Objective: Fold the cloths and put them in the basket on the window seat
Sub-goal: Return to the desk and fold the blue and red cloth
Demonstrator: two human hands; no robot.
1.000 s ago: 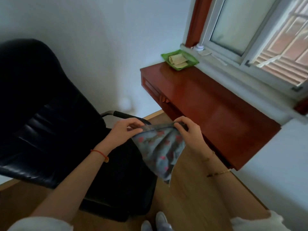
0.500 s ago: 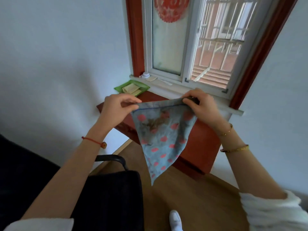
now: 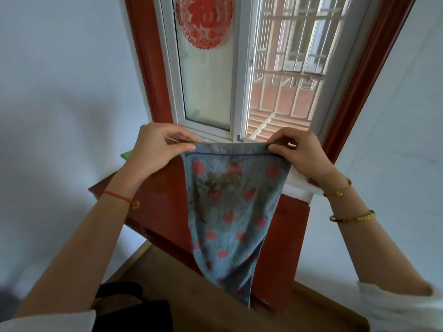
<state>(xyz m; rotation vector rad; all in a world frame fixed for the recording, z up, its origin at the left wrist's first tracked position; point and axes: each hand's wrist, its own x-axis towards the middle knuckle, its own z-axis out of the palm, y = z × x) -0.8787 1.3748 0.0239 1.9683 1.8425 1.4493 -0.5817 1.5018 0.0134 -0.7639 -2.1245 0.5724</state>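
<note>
A blue cloth (image 3: pixel 230 212) with pink dots and a brown stain hangs in the air in front of the window. My left hand (image 3: pixel 158 147) pinches its top left corner and my right hand (image 3: pixel 299 152) pinches its top right corner, so the top edge is stretched level and the rest hangs down to a point. Behind my left hand only a small green corner of the basket (image 3: pixel 126 155) shows; the rest is hidden. The red-brown wooden window seat (image 3: pixel 163 202) lies below and behind the cloth.
A window (image 3: pixel 239 68) with a white frame, red trim and a red paper cutout fills the wall ahead. A black chair (image 3: pixel 134 307) edge sits at the bottom left over the wooden floor (image 3: pixel 191 295). White walls stand on both sides.
My view has turned from the chair up toward the window. Both hands have lifted the cloth higher and pulled its top edge wider, and it now hangs in front of the window seat.
</note>
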